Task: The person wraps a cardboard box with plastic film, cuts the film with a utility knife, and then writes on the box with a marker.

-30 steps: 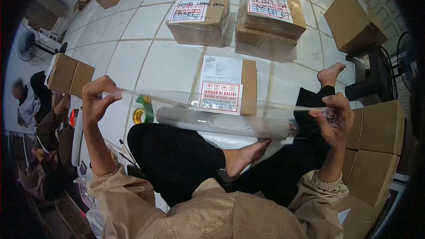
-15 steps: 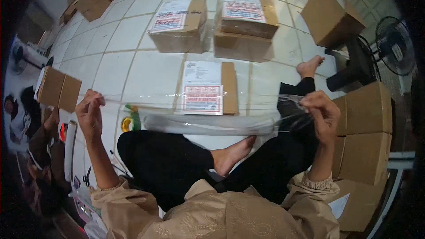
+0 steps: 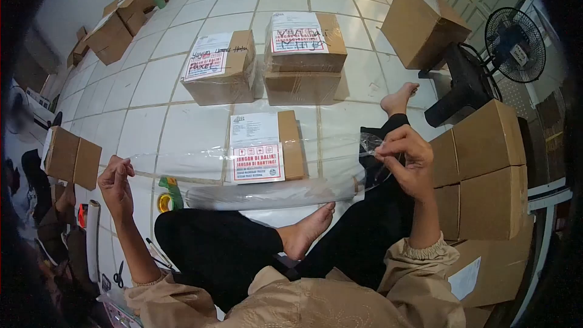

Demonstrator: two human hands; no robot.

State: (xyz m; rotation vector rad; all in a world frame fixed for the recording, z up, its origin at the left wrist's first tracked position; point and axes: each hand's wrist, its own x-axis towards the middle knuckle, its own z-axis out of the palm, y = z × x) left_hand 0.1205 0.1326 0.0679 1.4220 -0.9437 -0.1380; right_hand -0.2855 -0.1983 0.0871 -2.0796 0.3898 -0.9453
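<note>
My left hand (image 3: 116, 185) pinches one end of a stretched sheet of clear plastic film (image 3: 200, 157). At the other end, my right hand (image 3: 405, 161) grips the same film, bunched near the fingertips. The sheet spans between both hands, above a small cardboard box (image 3: 291, 146) with a white label and a red-printed label (image 3: 257, 163) on top. Between that box and my legs lies a thick roll of clear film (image 3: 273, 195). A tape roll in a green dispenser (image 3: 168, 199) is at the roll's left end.
Two wrapped, labelled stacks of boxes (image 3: 221, 73) (image 3: 306, 61) stand farther forward. More cartons (image 3: 480, 170) are piled at right, near a black fan (image 3: 513, 45) and black stool (image 3: 455, 79). Scissors (image 3: 118, 274) lie at lower left. Another person's leg (image 3: 64, 206) shows at far left.
The view has tilted up and shifted, so the boxes appear lower and more leftward. Both hands still hold the film stretched; the right hand appears somewhat closer to the left.
</note>
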